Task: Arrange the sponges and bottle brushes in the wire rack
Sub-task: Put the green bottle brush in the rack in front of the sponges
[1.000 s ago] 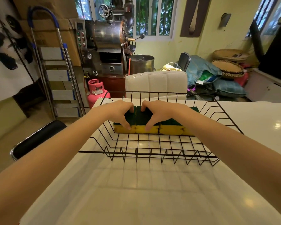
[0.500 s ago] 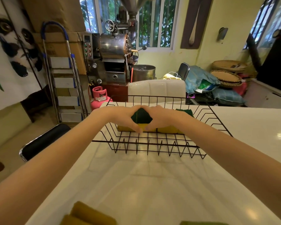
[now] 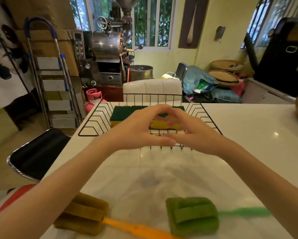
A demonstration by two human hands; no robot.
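- While both hands are being held above the near edge of the wire rack [image 3: 100, 118], the left hand [image 3: 141, 130] and the right hand [image 3: 193, 133] are being kept together, fingertips meeting at the top and thumbs nearly touching below.
- Nothing is being grasped by either hand; both are being held loosely open, with the fingers curved and blurred.
- Just beyond the hands, the sponges [image 3: 124, 114] are being shown lying flat in a row on the rack's floor, green side up and yellow side facing the person; part of the row is being hidden behind the hands.
- The rack is being supported by the white table [image 3: 248, 135], near its far edge.
- Well short of the hands, beneath the left forearm, a brownish brush with an orange handle [image 3: 82, 214] is being left on the table.
- Beside it, under the right forearm, a green brush with a green handle [image 3: 193, 214] is being left as well, outside the rack.
- Both brushes are being shown blurred.
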